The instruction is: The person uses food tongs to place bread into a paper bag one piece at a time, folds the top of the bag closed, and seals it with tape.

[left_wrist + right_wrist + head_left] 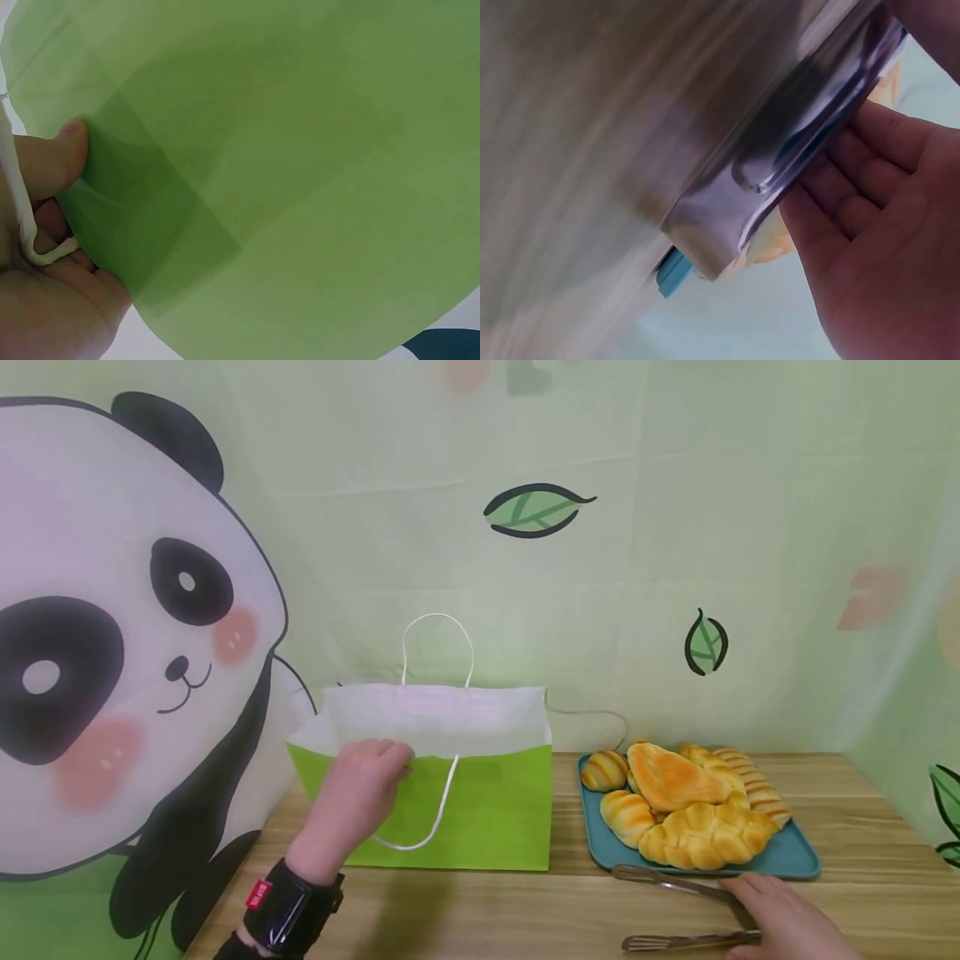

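Note:
A green paper bag (487,810) with a white inside stands upright, its mouth spread wide. My left hand (360,789) pinches its front rim; in the left wrist view the thumb presses the green paper (300,187) and the white cord handle crosses the palm. At the lower right, my right hand (787,922) holds metal tongs (667,881) by the joined end. Their two arms are spread apart, pointing left, with nothing between them. Just beyond lies a blue tray (798,857) bearing several breads, among them a braided loaf (708,837) and a triangular bread (675,777).
Wood-grained table (570,910) lies under everything. Behind it hangs a pale green cloth backdrop (375,543) with a panda and leaves. The bag's rear cord handle (438,615) stands up. A small roll (603,771) sits at the tray's back left corner.

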